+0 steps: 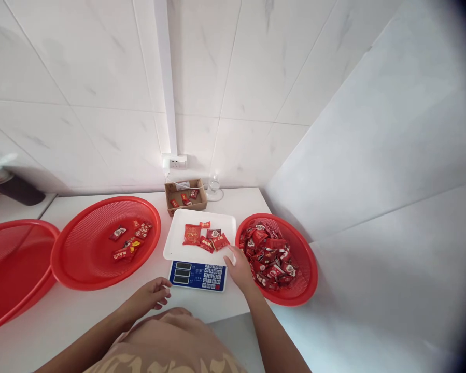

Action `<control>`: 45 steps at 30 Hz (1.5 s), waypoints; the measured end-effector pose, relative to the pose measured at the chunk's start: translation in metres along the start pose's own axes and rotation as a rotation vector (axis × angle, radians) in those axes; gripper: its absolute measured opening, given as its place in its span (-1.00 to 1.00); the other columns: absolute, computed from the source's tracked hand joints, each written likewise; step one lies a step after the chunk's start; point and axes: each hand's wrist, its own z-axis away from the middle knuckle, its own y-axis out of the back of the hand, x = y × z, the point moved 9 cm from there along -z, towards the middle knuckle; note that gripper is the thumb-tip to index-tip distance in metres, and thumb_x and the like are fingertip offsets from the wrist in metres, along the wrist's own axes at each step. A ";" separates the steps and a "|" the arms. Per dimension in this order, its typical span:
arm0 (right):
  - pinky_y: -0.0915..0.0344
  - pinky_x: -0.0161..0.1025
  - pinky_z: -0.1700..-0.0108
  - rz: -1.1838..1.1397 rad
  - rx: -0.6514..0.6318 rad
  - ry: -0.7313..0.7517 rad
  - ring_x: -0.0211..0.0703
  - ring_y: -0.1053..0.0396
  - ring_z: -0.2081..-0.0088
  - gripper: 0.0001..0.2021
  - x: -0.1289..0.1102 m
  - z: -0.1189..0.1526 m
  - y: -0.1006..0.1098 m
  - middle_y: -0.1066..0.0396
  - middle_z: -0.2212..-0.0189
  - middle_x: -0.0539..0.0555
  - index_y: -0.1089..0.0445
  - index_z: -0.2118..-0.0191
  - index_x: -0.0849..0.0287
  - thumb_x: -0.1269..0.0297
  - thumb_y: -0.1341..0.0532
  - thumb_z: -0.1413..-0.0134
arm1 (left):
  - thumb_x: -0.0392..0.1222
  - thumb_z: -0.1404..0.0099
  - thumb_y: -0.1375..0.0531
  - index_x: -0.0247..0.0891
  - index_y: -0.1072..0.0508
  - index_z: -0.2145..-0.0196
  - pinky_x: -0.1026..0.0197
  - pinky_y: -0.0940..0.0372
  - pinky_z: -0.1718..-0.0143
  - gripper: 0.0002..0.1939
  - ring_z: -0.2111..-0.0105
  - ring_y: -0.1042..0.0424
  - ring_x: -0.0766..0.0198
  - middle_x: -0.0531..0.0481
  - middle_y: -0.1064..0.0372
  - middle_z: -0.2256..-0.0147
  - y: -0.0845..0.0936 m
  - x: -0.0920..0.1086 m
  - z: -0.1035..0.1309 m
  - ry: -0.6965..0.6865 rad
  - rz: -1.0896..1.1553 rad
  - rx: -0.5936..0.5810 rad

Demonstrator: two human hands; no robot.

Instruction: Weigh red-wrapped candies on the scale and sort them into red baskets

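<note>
1. The loose red packets [192,234] lie spread on the white tray [174,246], which sits on the blue-panelled scale [196,276], presumably so that their weight reaches the scale.
2. The keypad and displays face the person, likely for easy reading.
3. The right basket [305,267], heaped with wrapped pieces [270,257], stands just beside the tray, seemingly to suit the right hand [238,269]. The middle basket [77,241] holds only a few, on the other side.
4. Behind the tray, the cardboard box [188,206] holds several more, probably kept apart from the rest.
5. The right forearm slants inward from the lower right; the hand reaches over the tray's near right corner, thumb and forefinger parted, fingertips at the nearest packet's edge. Contact is unclear.
6. The left hand [153,294] hangs near the scale's left side, empty, its fingers loosely curled, not pressed together, above the counter [88,311].
</note>
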 end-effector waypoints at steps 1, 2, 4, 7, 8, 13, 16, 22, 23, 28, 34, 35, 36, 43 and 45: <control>-0.13 -0.03 -0.15 -0.011 0.030 -0.028 -0.01 -0.23 -0.09 -0.57 0.005 0.011 0.006 -0.33 -0.02 0.21 -0.30 -0.05 0.20 0.15 -0.07 -0.07 | 0.06 0.03 -0.18 -0.22 -0.32 0.25 0.18 -0.24 0.22 -0.58 0.29 -0.38 0.22 0.00 -0.37 0.32 0.001 -0.001 -0.004 0.001 -0.011 -0.006; -0.16 -0.05 -0.13 -0.020 0.061 -0.066 -0.02 -0.26 -0.06 -0.58 0.011 0.021 0.011 -0.35 0.00 0.21 -0.32 -0.03 0.21 0.16 -0.07 -0.08 | 0.07 0.03 -0.18 -0.22 -0.32 0.24 0.18 -0.25 0.23 -0.57 0.30 -0.38 0.22 -0.01 -0.37 0.32 0.002 -0.003 -0.009 0.001 -0.021 -0.011; -0.19 -0.07 -0.10 -0.024 0.116 -0.153 -0.02 -0.29 -0.03 -0.60 0.022 0.038 0.021 -0.38 0.03 0.22 -0.35 0.01 0.22 0.15 -0.06 -0.08 | 0.07 0.02 -0.18 -0.22 -0.33 0.24 0.18 -0.25 0.25 -0.58 0.32 -0.38 0.23 -0.01 -0.38 0.32 0.004 -0.008 -0.019 -0.010 -0.035 -0.024; -0.15 -0.06 -0.12 0.007 0.163 -0.257 -0.02 -0.27 -0.05 -0.59 0.038 0.055 0.034 -0.37 0.01 0.23 -0.34 0.00 0.22 0.15 -0.04 -0.09 | 0.07 -0.01 -0.18 -0.21 -0.33 0.24 0.18 -0.26 0.26 -0.60 0.33 -0.38 0.24 -0.01 -0.39 0.33 0.003 -0.013 -0.032 -0.033 -0.048 -0.062; -0.13 -0.06 -0.13 0.024 0.162 -0.287 -0.01 -0.27 -0.06 -0.59 0.045 0.058 0.037 -0.36 0.00 0.22 -0.33 -0.01 0.23 0.15 -0.04 -0.09 | 0.07 -0.01 -0.18 -0.21 -0.34 0.24 0.18 -0.26 0.26 -0.60 0.32 -0.38 0.24 -0.01 -0.39 0.33 0.002 -0.013 -0.034 -0.035 -0.055 -0.074; -0.18 -0.09 -0.07 0.115 0.090 -0.507 0.01 -0.29 -0.04 -0.55 0.088 0.071 0.047 -0.37 0.00 0.23 -0.33 -0.01 0.23 0.10 0.02 -0.10 | 0.09 0.00 -0.17 -0.21 -0.35 0.24 0.19 -0.26 0.25 -0.58 0.32 -0.39 0.24 -0.01 -0.39 0.32 -0.003 -0.005 -0.032 -0.035 -0.084 -0.106; -0.23 -0.12 0.02 0.155 0.015 -0.602 0.03 -0.36 0.02 -0.53 0.107 0.074 0.045 -0.41 0.05 0.24 -0.36 0.01 0.20 0.05 0.04 -0.10 | 0.11 0.05 -0.18 -0.21 -0.35 0.26 0.18 -0.26 0.26 -0.56 0.33 -0.39 0.24 0.00 -0.39 0.34 -0.001 -0.005 -0.029 -0.007 -0.098 -0.096; -0.28 -0.15 0.20 0.156 -0.039 -0.598 0.03 -0.45 0.21 -0.56 0.114 0.062 0.039 -0.49 0.25 0.24 -0.43 0.13 0.18 0.01 0.00 -0.07 | 0.10 0.05 -0.18 -0.22 -0.34 0.25 0.20 -0.26 0.28 -0.56 0.35 -0.38 0.26 0.00 -0.38 0.34 0.011 -0.018 -0.031 -0.013 -0.067 -0.062; -0.28 -0.14 0.21 0.155 -0.040 -0.593 0.04 -0.45 0.22 -0.57 0.114 0.059 0.038 -0.49 0.26 0.24 -0.44 0.15 0.18 0.01 0.00 -0.06 | 0.09 0.04 -0.18 -0.22 -0.34 0.24 0.20 -0.26 0.28 -0.56 0.35 -0.38 0.26 0.00 -0.38 0.34 0.013 -0.020 -0.031 -0.010 -0.066 -0.053; -0.29 -0.13 0.21 0.101 -0.011 -0.598 0.04 -0.45 0.24 -0.64 0.112 0.052 0.039 -0.49 0.29 0.23 -0.45 0.24 0.18 0.07 -0.04 -0.02 | 0.07 0.02 -0.18 -0.21 -0.35 0.25 0.20 -0.25 0.28 -0.60 0.35 -0.38 0.25 0.00 -0.39 0.34 0.015 -0.021 -0.025 -0.020 -0.051 -0.050; -0.31 -0.18 0.13 -0.002 0.067 -0.644 -0.05 -0.45 0.18 -0.64 0.115 0.059 0.047 -0.50 0.23 0.15 -0.40 0.16 0.19 0.15 -0.11 0.09 | 0.07 0.04 -0.21 -0.20 -0.36 0.27 0.18 -0.26 0.28 -0.60 0.34 -0.39 0.22 -0.01 -0.40 0.35 0.010 -0.022 -0.029 -0.011 -0.051 -0.055; -0.32 -0.19 0.15 -0.032 0.079 -0.649 -0.06 -0.45 0.20 -0.64 0.115 0.061 0.048 -0.50 0.24 0.13 -0.39 0.16 0.19 0.16 -0.11 0.10 | 0.07 0.05 -0.22 -0.20 -0.36 0.28 0.18 -0.26 0.29 -0.59 0.34 -0.39 0.21 -0.01 -0.41 0.36 0.009 -0.022 -0.031 -0.013 -0.050 -0.058; -0.33 -0.20 0.17 -0.073 0.090 -0.654 -0.07 -0.46 0.21 -0.63 0.115 0.063 0.049 -0.51 0.25 0.11 -0.39 0.15 0.19 0.16 -0.11 0.10 | 0.08 0.05 -0.22 -0.20 -0.36 0.28 0.18 -0.26 0.29 -0.59 0.34 -0.39 0.21 -0.01 -0.41 0.36 0.007 -0.022 -0.033 -0.018 -0.049 -0.062; -0.33 -0.24 0.23 -0.304 0.121 -0.654 -0.10 -0.45 0.26 -0.68 0.107 0.069 0.062 -0.50 0.29 0.09 -0.35 0.22 0.19 0.25 -0.08 0.16 | 0.09 -0.01 -0.18 -0.21 -0.36 0.24 0.21 -0.26 0.29 -0.59 0.33 -0.39 0.24 -0.01 -0.40 0.33 -0.008 -0.018 -0.034 -0.038 -0.092 -0.082; -0.32 -0.24 0.23 -0.283 0.129 -0.650 -0.10 -0.44 0.25 -0.72 0.109 0.070 0.069 -0.49 0.28 0.09 -0.35 0.28 0.17 0.30 -0.06 0.21 | 0.10 -0.01 -0.18 -0.21 -0.36 0.24 0.21 -0.26 0.28 -0.58 0.33 -0.39 0.24 -0.01 -0.40 0.33 -0.012 -0.018 -0.035 -0.030 -0.102 -0.083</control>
